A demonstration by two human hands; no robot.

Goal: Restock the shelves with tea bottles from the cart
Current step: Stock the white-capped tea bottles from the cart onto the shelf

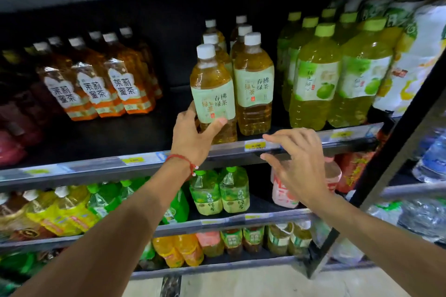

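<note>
The clear plastic tea bottle (212,84), with a white cap and a pale green label reading 春拂绿茶, stands upright, cap up, at the front of the black middle shelf (313,140), just beside a matching bottle (253,84). The left hand (193,136) grips its lower half. The right hand (299,159) hovers near the shelf rail with fingers spread, holding nothing. The orange-labelled bottles (96,84) to the left read 茉莉蜜茶.

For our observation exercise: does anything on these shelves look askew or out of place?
Yes: the front white-capped tea bottle, gripped by the left hand, leans left while its neighbour stands upright.
</note>
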